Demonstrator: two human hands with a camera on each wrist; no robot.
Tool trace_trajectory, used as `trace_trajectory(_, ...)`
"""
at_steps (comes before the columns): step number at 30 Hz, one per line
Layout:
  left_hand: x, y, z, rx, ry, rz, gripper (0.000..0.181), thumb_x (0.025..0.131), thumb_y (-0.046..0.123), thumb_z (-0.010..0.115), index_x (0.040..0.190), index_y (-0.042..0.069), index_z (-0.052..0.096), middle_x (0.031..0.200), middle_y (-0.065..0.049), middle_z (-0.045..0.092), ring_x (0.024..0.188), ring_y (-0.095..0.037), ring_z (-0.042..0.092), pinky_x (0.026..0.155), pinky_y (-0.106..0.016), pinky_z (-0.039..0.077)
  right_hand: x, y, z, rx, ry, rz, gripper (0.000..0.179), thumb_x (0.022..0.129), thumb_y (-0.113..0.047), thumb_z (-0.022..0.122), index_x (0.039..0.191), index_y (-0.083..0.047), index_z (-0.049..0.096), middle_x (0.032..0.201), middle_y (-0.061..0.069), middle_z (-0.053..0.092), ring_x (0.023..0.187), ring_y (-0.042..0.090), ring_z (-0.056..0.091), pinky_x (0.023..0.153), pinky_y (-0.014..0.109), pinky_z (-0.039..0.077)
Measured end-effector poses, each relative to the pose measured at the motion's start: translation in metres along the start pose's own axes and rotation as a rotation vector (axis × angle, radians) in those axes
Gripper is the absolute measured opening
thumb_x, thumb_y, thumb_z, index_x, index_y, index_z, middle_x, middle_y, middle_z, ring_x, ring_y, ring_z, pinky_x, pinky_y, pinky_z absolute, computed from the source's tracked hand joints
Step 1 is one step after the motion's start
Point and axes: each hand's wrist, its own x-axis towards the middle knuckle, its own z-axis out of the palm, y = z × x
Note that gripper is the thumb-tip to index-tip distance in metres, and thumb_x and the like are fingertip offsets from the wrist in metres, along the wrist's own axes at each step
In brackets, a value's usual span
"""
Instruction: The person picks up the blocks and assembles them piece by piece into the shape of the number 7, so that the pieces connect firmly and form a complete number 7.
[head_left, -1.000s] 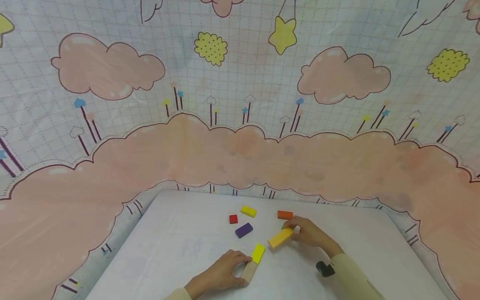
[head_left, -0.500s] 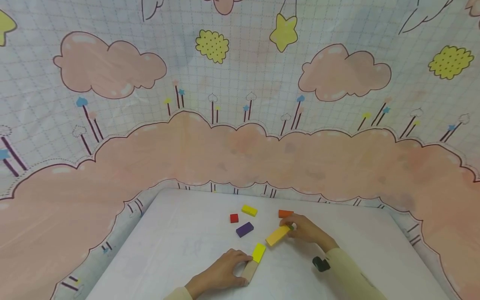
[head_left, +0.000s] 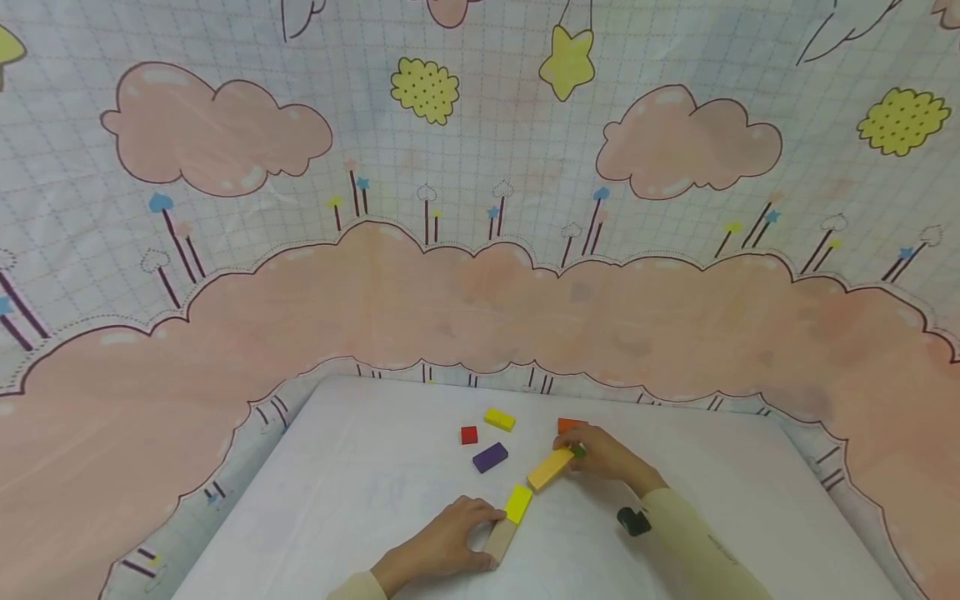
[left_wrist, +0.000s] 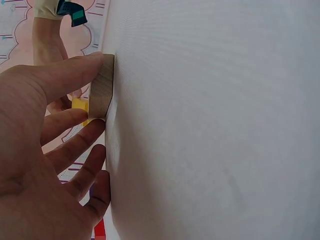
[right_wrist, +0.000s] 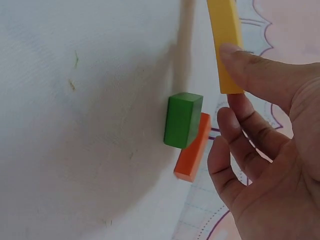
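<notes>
White tabletop [head_left: 375, 467], cloud-print cloth [head_left: 480, 308] on far side. L hand [head_left: 442, 537], near left, pinches wood blk [head_left: 502, 540] lying w/ bright-yellow blk [head_left: 518, 503] at its far end. R hand [head_left: 606, 457], right, pinches amber blk [head_left: 548, 470] above tabletop; green blk [right_wrist: 181, 121] & orange blk [right_wrist: 193, 152] nearby.

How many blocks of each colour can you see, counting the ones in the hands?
Red block: 1
Purple block: 1
Orange block: 1
Green block: 1
Plain wooden block: 1
Golden-yellow block: 1
Bright yellow blocks: 2
Total: 8
</notes>
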Motion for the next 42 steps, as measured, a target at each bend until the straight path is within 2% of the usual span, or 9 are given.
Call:
trace_trajectory(6, 0.001, 0.000, 0.000, -0.025, -0.009, -0.025, 0.060, 0.081, 0.047, 0.075, 0.136, 0.033, 0.056, 0.132, 0.011, 0.059, 0.119, -0.010, 0.050, 0.108, -0.038, 0.045, 0.005, 0.001, 0.002, 0.012, -0.007, 0.019, 0.031, 0.080, -0.006, 0.078, 0.107, -0.021, 0.072, 0.113, -0.005, 0.066, 0.110, 0.020, 0.056, 0.104, 0.050, 0.047)
trace_trajectory(16, 0.000, 0.002, -0.002, -0.009, -0.004, -0.007, 0.060, 0.082, 0.048, 0.075, 0.136, 0.031, 0.056, 0.131, 0.010, 0.059, 0.118, -0.010, 0.050, 0.107, -0.038, 0.045, 0.011, -0.003, 0.005, 0.021, -0.016, 0.041, 0.031, 0.082, -0.006, 0.077, 0.106, -0.025, 0.072, 0.113, -0.006, 0.067, 0.109, 0.019, 0.056, 0.104, 0.048, 0.047)
trace_trajectory(26, 0.007, 0.003, -0.002, -0.023, -0.021, -0.060, 0.059, 0.081, 0.048, 0.076, 0.136, 0.034, 0.056, 0.131, 0.012, 0.059, 0.118, -0.009, 0.050, 0.107, -0.038, 0.046, 0.016, -0.007, 0.004, 0.051, -0.036, 0.067, 0.031, 0.081, -0.004, 0.077, 0.107, -0.021, 0.072, 0.111, -0.004, 0.068, 0.102, 0.018, 0.058, 0.099, 0.045, 0.051)
trace_trajectory(36, 0.006, 0.002, -0.002, -0.021, -0.014, -0.050, 0.059, 0.082, 0.047, 0.075, 0.135, 0.034, 0.057, 0.131, 0.012, 0.059, 0.119, -0.010, 0.051, 0.107, -0.039, 0.045, 0.018, -0.010, 0.016, 0.121, -0.012, 0.149, 0.036, 0.080, -0.025, 0.081, 0.114, -0.021, 0.069, 0.103, -0.003, 0.063, 0.094, 0.016, 0.054, 0.083, 0.035, 0.053)
trace_trajectory(42, 0.005, 0.001, -0.002, -0.022, -0.012, -0.039, 0.059, 0.082, 0.047, 0.075, 0.136, 0.033, 0.056, 0.131, 0.012, 0.059, 0.119, -0.010, 0.050, 0.107, -0.039, 0.045, 0.019, -0.014, 0.025, 0.096, 0.017, 0.182, 0.039, 0.080, -0.025, 0.081, 0.116, -0.019, 0.067, 0.102, -0.002, 0.063, 0.093, 0.016, 0.055, 0.086, 0.036, 0.055)
